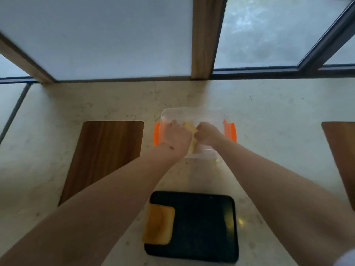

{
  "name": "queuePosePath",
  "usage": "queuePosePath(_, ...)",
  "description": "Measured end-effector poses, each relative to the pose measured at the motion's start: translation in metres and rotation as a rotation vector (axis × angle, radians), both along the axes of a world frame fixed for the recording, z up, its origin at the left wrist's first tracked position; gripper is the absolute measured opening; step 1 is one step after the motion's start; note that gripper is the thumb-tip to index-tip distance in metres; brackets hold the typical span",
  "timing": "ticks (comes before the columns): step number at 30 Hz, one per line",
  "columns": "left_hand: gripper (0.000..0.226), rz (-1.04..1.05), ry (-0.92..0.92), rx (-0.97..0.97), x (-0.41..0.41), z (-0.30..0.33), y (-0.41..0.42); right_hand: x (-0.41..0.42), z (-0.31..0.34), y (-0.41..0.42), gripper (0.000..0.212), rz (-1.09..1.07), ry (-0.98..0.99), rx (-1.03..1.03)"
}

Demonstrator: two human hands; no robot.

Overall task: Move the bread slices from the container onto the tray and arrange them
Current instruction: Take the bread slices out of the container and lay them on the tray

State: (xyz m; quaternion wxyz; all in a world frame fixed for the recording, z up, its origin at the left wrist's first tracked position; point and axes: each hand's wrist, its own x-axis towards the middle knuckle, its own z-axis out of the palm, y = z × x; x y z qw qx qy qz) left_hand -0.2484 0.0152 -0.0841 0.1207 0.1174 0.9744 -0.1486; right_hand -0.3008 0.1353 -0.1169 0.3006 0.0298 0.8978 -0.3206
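A clear plastic container [194, 113] with orange side clips stands in the middle of the counter. Both my hands reach inside it. My left hand [177, 137] and my right hand [207, 134] close on a pale yellow bread slice [190, 129] between them; most of the slice is hidden by the hands. Close to me lies a black tray [203, 225]. One bread slice [159, 223] rests on the tray's left side, slightly overhanging its left rim.
The counter is pale marble. A dark wooden inlay [103, 154] lies left of the container, another wooden panel [342, 154] at the right edge. Frosted window panes with wooden frames [207, 35] rise behind the counter.
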Motion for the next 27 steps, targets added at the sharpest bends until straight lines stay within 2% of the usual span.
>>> queuePosePath(3, 0.020, -0.041, 0.032, -0.021, -0.012, -0.012, -0.003, -0.013, -0.015, -0.004, 0.043, 0.043, 0.060, 0.040)
queuePosePath(10, 0.018, -0.047, 0.050, 0.016, -0.023, -0.030, -0.007, -0.024, -0.036, -0.006, 0.042, 0.093, 0.048, 0.047)
queuePosePath(13, 0.015, -0.037, 0.074, 0.048, -0.022, -0.036, -0.010, -0.022, -0.034, 0.001, 0.033, 0.020, 0.074, 0.033)
queuePosePath(16, 0.013, 0.018, 0.128, 0.158, -0.021, -0.036, -0.011, -0.014, -0.021, 0.010, 0.026, -0.076, 0.135, -0.036)
queuePosePath(18, 0.016, 0.091, 0.150, 0.307, -0.022, -0.032, -0.012, -0.006, -0.006, 0.015, 0.028, -0.104, 0.172, -0.085)
queuePosePath(22, 0.016, 0.370, 0.078, 0.892, -0.017, -0.006, -0.018, 0.009, 0.036, 0.029, 0.029, -0.203, 0.250, -0.223)
queuePosePath(27, 0.021, 0.543, 0.066, 1.335, 0.014, 0.055, -0.025, 0.036, 0.095, 0.052, 0.025, -0.261, 0.334, -0.386)
